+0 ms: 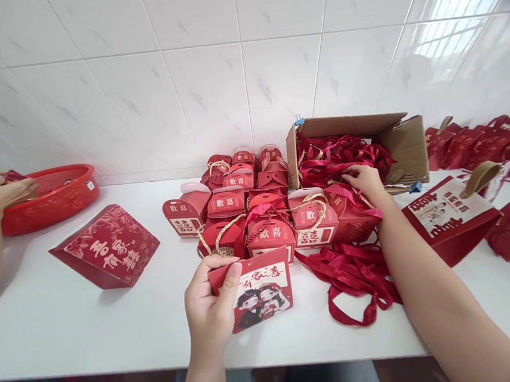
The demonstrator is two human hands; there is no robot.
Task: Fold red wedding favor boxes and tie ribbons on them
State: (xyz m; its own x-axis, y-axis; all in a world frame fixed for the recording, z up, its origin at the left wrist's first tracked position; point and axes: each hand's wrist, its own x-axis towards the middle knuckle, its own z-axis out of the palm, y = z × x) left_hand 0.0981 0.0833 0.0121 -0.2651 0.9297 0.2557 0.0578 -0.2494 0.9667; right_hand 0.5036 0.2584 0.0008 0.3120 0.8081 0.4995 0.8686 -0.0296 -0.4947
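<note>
“有家喜” box (pixel 265 304) in left fingers (pixel 232 285)

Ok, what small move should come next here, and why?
Probably lifting one ribbon out of the cardboard box: the right hand is at the red ribbons inside it, while the left hand holds the couple-printed gift box.

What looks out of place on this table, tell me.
A loose tangle of red ribbons lies on the white table, in front of the red gift boxes. It looks spilled or set aside, since more ribbons lie inside the cardboard box behind.
</note>
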